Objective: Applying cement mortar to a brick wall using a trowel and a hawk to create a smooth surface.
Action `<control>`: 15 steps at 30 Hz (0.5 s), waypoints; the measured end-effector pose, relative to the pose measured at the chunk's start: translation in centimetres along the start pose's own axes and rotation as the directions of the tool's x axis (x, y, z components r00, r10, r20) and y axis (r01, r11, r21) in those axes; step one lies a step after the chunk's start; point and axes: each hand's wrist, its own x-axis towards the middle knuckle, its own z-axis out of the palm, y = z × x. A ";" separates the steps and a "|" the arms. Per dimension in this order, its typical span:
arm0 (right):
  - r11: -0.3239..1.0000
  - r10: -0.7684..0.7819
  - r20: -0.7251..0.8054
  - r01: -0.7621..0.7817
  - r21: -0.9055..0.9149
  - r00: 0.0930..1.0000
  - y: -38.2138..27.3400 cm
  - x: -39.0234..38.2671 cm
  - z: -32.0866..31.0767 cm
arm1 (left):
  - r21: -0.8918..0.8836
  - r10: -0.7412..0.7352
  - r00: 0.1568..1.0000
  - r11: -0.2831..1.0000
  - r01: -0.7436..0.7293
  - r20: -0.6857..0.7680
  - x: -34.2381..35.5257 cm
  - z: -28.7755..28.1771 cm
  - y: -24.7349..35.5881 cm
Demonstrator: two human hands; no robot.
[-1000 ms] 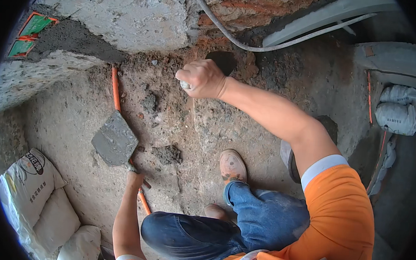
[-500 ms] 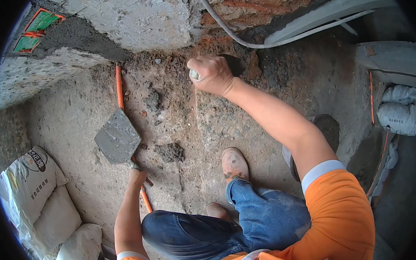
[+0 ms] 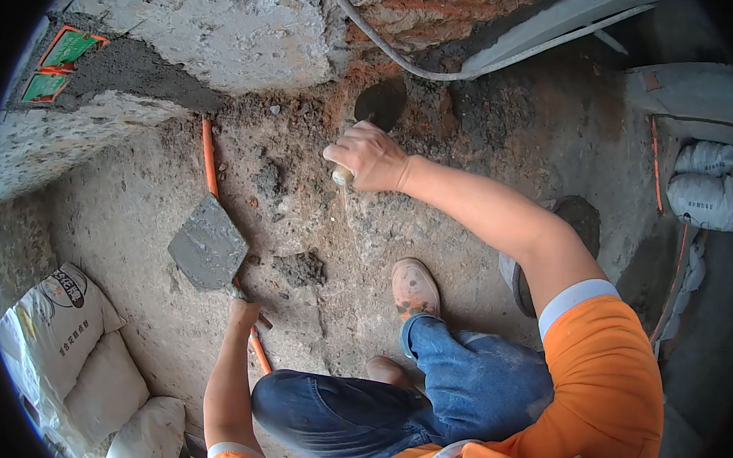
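My right hand (image 3: 369, 155) is closed around the pale handle of a trowel (image 3: 380, 102), whose dark, rounded blade points away from me toward the foot of the rough wall. Down on the left, my left hand (image 3: 243, 311) grips the short handle of a broad-bladed trowel (image 3: 209, 243). That blade is angular and flat, looks coated in wet grey mortar, and lies over an orange conduit (image 3: 210, 156) that runs along the floor. A clump of mortar (image 3: 300, 269) sits on the ground to the right of it. The left fingers are partly hidden.
Beyond my hands stands a rough wall (image 3: 253, 29), with a grey hose (image 3: 377, 49) hanging across it. Two green boxes with orange frames (image 3: 69, 48) are set at far left. White sacks (image 3: 105, 389) lie lower left; more bags (image 3: 706, 199) sit right. A bucket (image 3: 581, 225) stands behind my right arm.
My right hand has drawn back toward me with its trowel, and more of the dark blade shows. The left hand and its broad-bladed trowel have hardly moved.
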 end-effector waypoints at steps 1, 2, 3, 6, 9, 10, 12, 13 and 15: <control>0.998 0.066 0.067 -0.067 0.016 0.996 -1.0 -1.2 0.0 | 0.015 -0.051 0.998 0.999 0.050 0.037 0.0 -0.3 0.0; 0.998 0.065 0.069 -0.066 0.019 0.995 -1.6 -2.4 -0.4 | 0.031 -0.102 0.992 0.995 0.100 0.073 -0.1 -0.5 0.0; 0.990 0.139 0.032 -0.138 -0.026 0.990 -1.8 -3.7 -1.4 | 0.026 -0.093 0.992 0.995 0.092 0.080 0.0 -0.3 1.0; 0.968 0.241 -0.004 -0.241 -0.069 0.970 -4.1 -5.2 -3.0 | 0.042 -0.081 0.993 0.996 0.077 0.081 -0.2 0.5 2.4; 0.988 0.152 -0.009 -0.152 -0.017 0.988 -4.7 -3.7 -3.8 | 0.031 -0.083 0.995 0.996 0.082 0.061 0.4 0.5 0.2; 0.999 0.038 -0.014 -0.038 0.031 0.999 -4.6 -3.0 -3.8 | -0.047 -0.074 0.996 0.996 0.076 0.045 0.6 0.3 -1.1; 1.000 0.011 -0.039 -0.011 0.004 0.999 -2.4 -3.1 -4.1 | -0.129 -0.054 0.998 0.990 0.059 0.040 1.1 0.7 -2.3; 0.999 0.007 -0.014 -0.008 -0.048 1.000 -1.1 -4.6 -4.0 | -0.074 -0.014 1.000 0.997 0.015 0.023 1.2 0.9 -1.8; 0.986 0.080 0.045 -0.072 -0.152 0.996 -0.8 -7.9 -3.7 | -0.023 0.021 1.000 1.000 -0.021 -0.001 1.2 0.7 -0.8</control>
